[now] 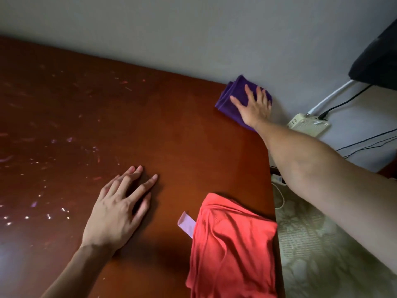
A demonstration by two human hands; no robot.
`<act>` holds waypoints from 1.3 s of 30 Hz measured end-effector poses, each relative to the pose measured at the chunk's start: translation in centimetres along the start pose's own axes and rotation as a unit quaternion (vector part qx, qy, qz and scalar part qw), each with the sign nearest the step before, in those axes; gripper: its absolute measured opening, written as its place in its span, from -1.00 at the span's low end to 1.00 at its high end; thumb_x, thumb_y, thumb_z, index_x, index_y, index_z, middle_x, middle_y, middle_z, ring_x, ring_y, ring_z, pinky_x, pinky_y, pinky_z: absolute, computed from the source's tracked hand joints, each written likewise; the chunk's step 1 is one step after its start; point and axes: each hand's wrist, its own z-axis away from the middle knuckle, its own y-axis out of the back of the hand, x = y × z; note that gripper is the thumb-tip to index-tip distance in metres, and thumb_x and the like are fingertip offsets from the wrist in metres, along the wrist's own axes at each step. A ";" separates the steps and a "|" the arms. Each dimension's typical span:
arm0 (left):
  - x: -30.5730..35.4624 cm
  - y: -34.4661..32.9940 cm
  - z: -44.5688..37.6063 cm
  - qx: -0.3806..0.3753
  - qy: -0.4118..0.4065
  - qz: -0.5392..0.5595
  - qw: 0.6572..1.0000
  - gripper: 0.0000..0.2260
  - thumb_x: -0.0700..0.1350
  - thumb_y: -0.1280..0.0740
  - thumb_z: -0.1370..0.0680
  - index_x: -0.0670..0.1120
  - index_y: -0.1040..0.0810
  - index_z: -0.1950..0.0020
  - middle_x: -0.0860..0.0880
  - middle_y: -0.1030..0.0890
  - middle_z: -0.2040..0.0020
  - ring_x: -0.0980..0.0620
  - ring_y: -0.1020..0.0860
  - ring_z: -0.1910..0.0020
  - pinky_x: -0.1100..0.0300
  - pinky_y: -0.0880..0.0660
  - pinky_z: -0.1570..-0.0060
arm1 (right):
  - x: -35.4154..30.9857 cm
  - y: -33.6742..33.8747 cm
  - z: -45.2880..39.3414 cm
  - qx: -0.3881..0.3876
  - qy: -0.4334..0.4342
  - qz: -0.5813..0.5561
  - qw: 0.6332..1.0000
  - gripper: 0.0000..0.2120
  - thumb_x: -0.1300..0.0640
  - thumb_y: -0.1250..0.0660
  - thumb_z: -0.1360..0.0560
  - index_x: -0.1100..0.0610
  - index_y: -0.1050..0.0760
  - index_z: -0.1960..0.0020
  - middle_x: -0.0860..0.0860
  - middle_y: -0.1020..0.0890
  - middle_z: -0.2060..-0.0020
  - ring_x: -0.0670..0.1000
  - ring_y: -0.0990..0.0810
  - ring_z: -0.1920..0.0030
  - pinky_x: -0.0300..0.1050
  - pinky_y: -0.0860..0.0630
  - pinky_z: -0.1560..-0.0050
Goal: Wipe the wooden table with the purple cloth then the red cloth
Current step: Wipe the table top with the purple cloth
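The wooden table (182,130) is dark reddish brown and fills the left and middle of the view. At its far right corner lies the folded purple cloth (231,96), with my right hand (253,106) pressed flat on top of it, fingers spread. My left hand (120,208) rests palm down on the table near the front, fingers apart, holding nothing. The red cloth (232,248) lies crumpled at the table's near right edge, partly over a small pink strip (186,224).
The table's left part carries many pale scratch marks (43,179). A grey wall (193,35) runs behind the table. Beyond the right edge sit a cream box with cables (308,123), a dark object (378,61) and a patterned floor covering (318,244).
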 end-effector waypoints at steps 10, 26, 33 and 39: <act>0.7 0.5 0.1 0.009 0.006 -0.008 1.000 -0.57 0.11 -0.06 -0.63 0.13 -0.35 -0.51 -0.06 -0.34 -0.52 -0.02 -0.22 -0.55 0.04 -0.17 -0.47 | -2.8 -1.6 12.4 -0.009 0.127 0.046 0.991 -0.09 -0.58 0.00 -0.51 -0.15 0.04 -0.71 0.10 0.01 -0.71 0.14 0.08 -0.70 0.24 0.12 -0.65; 0.0 -0.4 0.0 0.025 0.020 0.011 0.999 -0.61 0.02 -0.13 -0.63 -0.03 -0.44 -0.43 -0.12 -0.41 -0.46 -0.06 -0.29 -0.51 0.06 -0.20 -0.47 | -11.9 -3.9 12.0 -0.011 0.239 0.024 0.971 -0.11 -0.62 0.00 -0.44 -0.26 -0.07 -0.67 0.03 -0.05 -0.71 0.06 0.03 -0.70 0.19 0.07 -0.66; 0.0 -0.3 0.0 0.016 0.012 0.022 1.000 -0.60 0.01 -0.09 -0.65 -0.02 -0.40 -0.47 -0.12 -0.37 -0.50 -0.05 -0.21 -0.55 0.04 -0.15 -0.52 | -16.9 -3.1 5.2 -0.024 0.129 0.039 0.991 -0.14 -0.59 0.03 -0.52 -0.22 0.06 -0.69 0.04 0.03 -0.71 0.09 0.10 -0.70 0.21 0.15 -0.66; -0.4 0.1 0.2 -0.011 -0.020 0.031 0.999 -0.58 -0.05 -0.09 -0.63 -0.10 -0.41 -0.47 -0.16 -0.39 -0.48 -0.07 -0.23 -0.55 -0.01 -0.17 -0.50 | -11.9 -2.8 13.4 -0.020 0.189 0.049 0.981 -0.05 -0.66 0.21 -0.43 -0.22 0.02 -0.70 0.03 -0.01 -0.71 0.08 0.05 -0.70 0.24 0.06 -0.66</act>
